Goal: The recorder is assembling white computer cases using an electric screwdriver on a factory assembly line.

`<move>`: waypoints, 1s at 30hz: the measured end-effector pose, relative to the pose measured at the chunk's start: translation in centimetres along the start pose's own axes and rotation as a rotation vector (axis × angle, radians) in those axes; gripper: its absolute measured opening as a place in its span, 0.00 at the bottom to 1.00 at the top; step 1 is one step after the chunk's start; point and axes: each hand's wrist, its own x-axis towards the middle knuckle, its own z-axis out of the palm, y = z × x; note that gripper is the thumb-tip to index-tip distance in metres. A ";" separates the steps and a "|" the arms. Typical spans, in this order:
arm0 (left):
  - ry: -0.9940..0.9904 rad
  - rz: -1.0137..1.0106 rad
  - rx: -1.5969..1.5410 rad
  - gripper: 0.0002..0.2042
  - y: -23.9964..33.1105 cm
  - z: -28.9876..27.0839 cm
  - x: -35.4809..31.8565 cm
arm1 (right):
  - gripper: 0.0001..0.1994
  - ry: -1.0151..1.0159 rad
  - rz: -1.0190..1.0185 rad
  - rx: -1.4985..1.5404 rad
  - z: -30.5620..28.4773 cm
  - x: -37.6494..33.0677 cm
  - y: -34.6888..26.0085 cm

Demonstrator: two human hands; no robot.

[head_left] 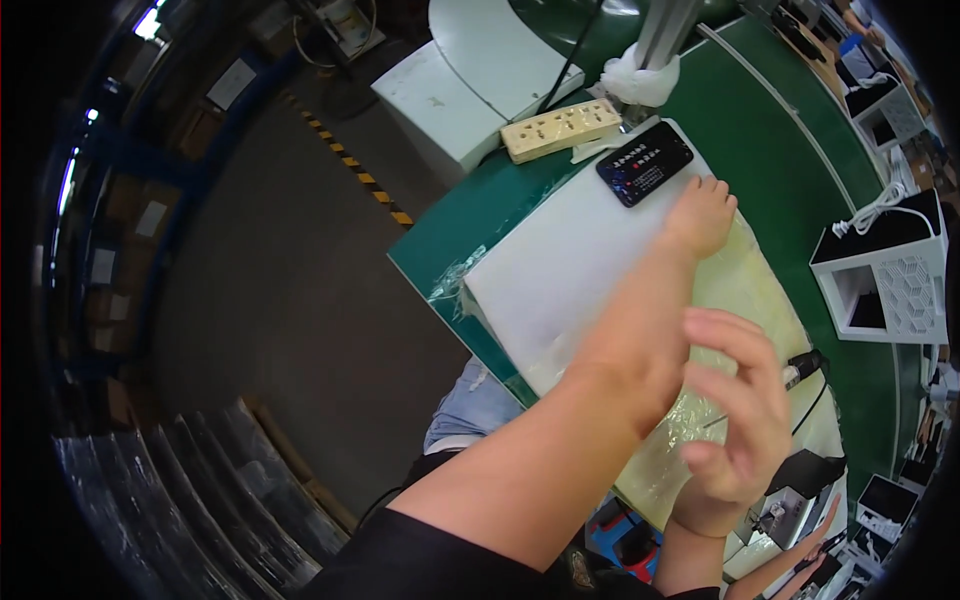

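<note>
My left arm (540,450) stretches far across a pale padded mat (560,260). At its end, my left hand (705,215) has its fingers curled in, just below a black smartphone (645,163) with a lit screen. Whatever those fingers hold, if anything, is hidden. My right hand (740,420), a little blurred, is raised nearer to me with fingers bent and apart, and nothing shows in it. Partly hidden behind it is a black and silver corded tool (800,370), which looks like an electric screwdriver.
A cream power strip (560,130) lies at the green bench's (430,245) far edge. White computer cases (890,290) stand along the right. A blue and red object (622,540) is below the mat. Wrapped dark panels (190,500) stand at lower left. Another person's arm (790,565) shows at lower right.
</note>
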 end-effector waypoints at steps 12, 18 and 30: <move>-0.073 -0.051 0.033 0.12 -1.3 -1.0 -1.3 | 0.31 -0.623 -0.339 0.256 3.1 5.0 -2.3; -0.047 -0.005 0.032 0.12 0.6 -0.5 0.0 | 0.32 -0.607 -0.324 0.226 6.3 10.5 -6.8; 0.016 0.026 0.041 0.10 2.1 0.1 0.9 | 0.36 -0.574 -0.344 0.217 5.7 17.5 2.7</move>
